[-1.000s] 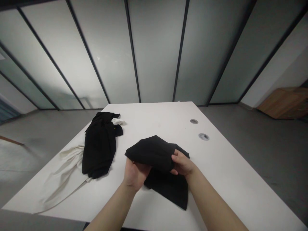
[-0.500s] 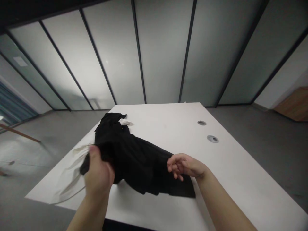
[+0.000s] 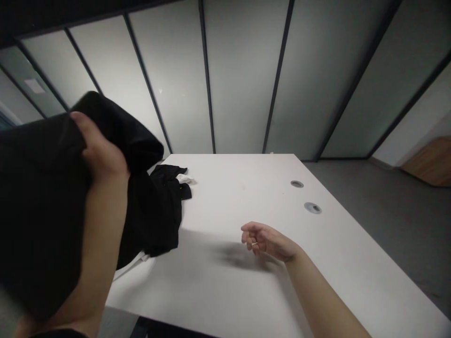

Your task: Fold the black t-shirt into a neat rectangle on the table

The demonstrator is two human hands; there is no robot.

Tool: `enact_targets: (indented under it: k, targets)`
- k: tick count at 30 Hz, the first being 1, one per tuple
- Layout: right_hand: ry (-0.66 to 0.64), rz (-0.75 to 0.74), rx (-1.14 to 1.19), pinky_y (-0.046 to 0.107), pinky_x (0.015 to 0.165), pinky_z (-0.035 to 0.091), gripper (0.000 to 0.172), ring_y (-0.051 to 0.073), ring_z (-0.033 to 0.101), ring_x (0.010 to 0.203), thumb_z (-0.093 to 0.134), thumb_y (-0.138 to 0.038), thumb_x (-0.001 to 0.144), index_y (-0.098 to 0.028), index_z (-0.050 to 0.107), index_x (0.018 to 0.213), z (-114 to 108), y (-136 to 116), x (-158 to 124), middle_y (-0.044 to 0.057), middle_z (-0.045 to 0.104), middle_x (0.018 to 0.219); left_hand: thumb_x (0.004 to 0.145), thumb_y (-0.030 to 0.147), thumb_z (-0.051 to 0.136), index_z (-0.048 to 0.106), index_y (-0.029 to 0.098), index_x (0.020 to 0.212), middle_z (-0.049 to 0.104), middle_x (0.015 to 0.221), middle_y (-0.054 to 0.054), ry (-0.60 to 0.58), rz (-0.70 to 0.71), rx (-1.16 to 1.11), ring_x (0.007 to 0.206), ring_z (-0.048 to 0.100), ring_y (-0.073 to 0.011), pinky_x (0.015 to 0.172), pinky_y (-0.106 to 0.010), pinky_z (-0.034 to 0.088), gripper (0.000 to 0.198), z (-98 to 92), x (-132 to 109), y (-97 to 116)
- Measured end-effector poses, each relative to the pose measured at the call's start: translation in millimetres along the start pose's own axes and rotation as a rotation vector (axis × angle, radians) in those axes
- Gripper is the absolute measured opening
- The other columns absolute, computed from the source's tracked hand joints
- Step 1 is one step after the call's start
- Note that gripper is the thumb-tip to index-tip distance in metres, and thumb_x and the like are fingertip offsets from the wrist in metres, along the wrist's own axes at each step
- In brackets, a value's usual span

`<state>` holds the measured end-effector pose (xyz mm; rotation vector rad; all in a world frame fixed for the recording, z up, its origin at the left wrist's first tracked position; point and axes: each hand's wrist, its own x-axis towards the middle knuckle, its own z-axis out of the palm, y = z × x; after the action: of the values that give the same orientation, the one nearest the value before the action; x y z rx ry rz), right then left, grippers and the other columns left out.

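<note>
The left hand [image 3: 102, 150] was clenched on a black garment [image 3: 38, 197], holding it up at the left of the view, well above the desk [image 3: 218, 291]. The right hand [image 3: 264, 239] held nothing, its fingers loosely curled as it hovered over the desk. A pile of black clothes [image 3: 155, 211] lay beyond, with white cloth [image 3: 130, 265] showing beneath its near edge.

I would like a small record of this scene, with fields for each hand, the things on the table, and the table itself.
Left hand: raised, gripping a black cloth
Right hand: open, above the table, holding nothing
On table: heap of black clothing; white cloth showing at its lower end
Table: white, with two round grommets
</note>
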<state>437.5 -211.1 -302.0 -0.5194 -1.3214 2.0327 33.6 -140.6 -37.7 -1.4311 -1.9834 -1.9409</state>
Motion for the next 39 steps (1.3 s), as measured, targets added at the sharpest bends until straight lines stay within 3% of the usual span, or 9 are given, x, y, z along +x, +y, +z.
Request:
enact_targets:
  k: [3, 7, 12, 16, 19, 25, 30, 33, 39]
  targets:
    - [0.036, 0.006, -0.02, 0.026, 0.07, 0.052, 0.055, 0.019, 0.066, 0.095, 0.072, -0.063, 0.092, -0.024, 0.069, 0.131, 3, 1, 2, 0.011, 0.069, 0.118, 0.106, 0.038, -0.027, 0.02, -0.019, 0.148, 0.03, 0.167, -0.028, -0.161, 0.032, 0.315, 0.16, 0.018, -0.0302, 0.129, -0.048, 0.014, 0.085, 40.4, 38, -3]
    - [0.236, -0.03, -0.221, 0.032, 0.079, 0.054, 0.048, 0.023, 0.066, 0.102, 0.072, -0.06, 0.092, -0.024, 0.071, 0.124, 2, 7, 13, 0.01, 0.071, 0.112, 0.109, 0.052, 0.043, 0.046, -0.014, 0.135, 0.047, 0.153, -0.038, -0.443, 0.002, 0.434, 0.15, 0.04, -0.0454, 0.122, -0.06, 0.03, 0.071, 93.7, 18, -45]
    - [0.674, -0.103, -0.796, 0.042, 0.089, 0.054, 0.032, 0.027, 0.068, 0.099, 0.067, -0.052, 0.092, -0.022, 0.073, 0.104, -9, 22, 29, 0.01, 0.074, 0.107, 0.1, 0.039, 0.057, 0.06, 0.012, 0.139, 0.047, 0.16, -0.026, -0.777, 0.173, 0.551, 0.152, 0.04, -0.0409, 0.121, -0.06, 0.032, 0.048, 139.3, -114, -114]
    - [0.72, -0.131, -1.027, 0.043, 0.09, 0.055, 0.027, 0.027, 0.069, 0.099, 0.059, -0.044, 0.093, -0.022, 0.073, 0.1, -18, 33, 32, 0.011, 0.073, 0.107, 0.103, 0.045, 0.048, 0.053, 0.017, 0.153, 0.036, 0.17, -0.02, -1.063, 0.427, 0.618, 0.16, 0.026, -0.0399, 0.125, -0.061, 0.024, 0.057, 141.7, -230, -150]
    - [0.71, -0.118, -1.082, 0.042, 0.091, 0.056, 0.025, 0.028, 0.067, 0.106, 0.057, -0.041, 0.093, -0.023, 0.074, 0.101, -20, 37, 31, 0.011, 0.073, 0.109, 0.104, 0.049, 0.043, 0.048, 0.021, 0.158, 0.037, 0.169, -0.018, -1.061, 0.427, 0.604, 0.158, 0.03, -0.0398, 0.125, -0.059, 0.024, 0.061, 127.0, -268, -159]
    - [0.726, -0.086, -1.011, 0.039, 0.085, 0.058, 0.028, 0.029, 0.065, 0.11, 0.058, -0.042, 0.092, -0.023, 0.074, 0.104, -19, 39, 32, 0.012, 0.072, 0.114, 0.1, 0.051, 0.046, 0.061, 0.015, 0.144, 0.059, 0.146, -0.026, -0.802, 0.135, 0.934, 0.13, 0.055, -0.0451, 0.103, -0.057, 0.043, 0.059, 79.8, -207, -179]
    - [0.739, -0.089, -1.022, 0.038, 0.083, 0.058, 0.027, 0.028, 0.066, 0.109, 0.057, -0.04, 0.092, -0.022, 0.074, 0.104, -19, 38, 32, 0.012, 0.072, 0.113, 0.101, 0.053, 0.038, 0.071, 0.01, 0.127, 0.066, 0.127, -0.03, -0.616, -0.124, 1.107, 0.12, 0.058, -0.0482, 0.094, -0.054, 0.042, 0.06, 48.6, -162, -202]
    - [0.741, -0.097, -1.027, 0.038, 0.084, 0.058, 0.026, 0.027, 0.066, 0.108, 0.057, -0.039, 0.092, -0.023, 0.074, 0.102, -18, 37, 33, 0.011, 0.072, 0.112, 0.1, 0.05, 0.042, 0.071, 0.011, 0.123, 0.067, 0.123, -0.029, -0.61, -0.076, 1.076, 0.115, 0.06, -0.0465, 0.09, -0.052, 0.043, 0.054, 52.6, -166, -201]
    - [0.726, -0.119, -1.075, 0.039, 0.083, 0.058, 0.024, 0.028, 0.066, 0.107, 0.057, -0.039, 0.093, -0.023, 0.074, 0.102, -23, 40, 33, 0.011, 0.073, 0.11, 0.104, 0.04, 0.046, 0.07, 0.02, 0.126, 0.069, 0.13, -0.016, -0.901, 0.254, 0.565, 0.124, 0.06, -0.0326, 0.106, -0.046, 0.044, 0.039, 96.8, -220, -169]
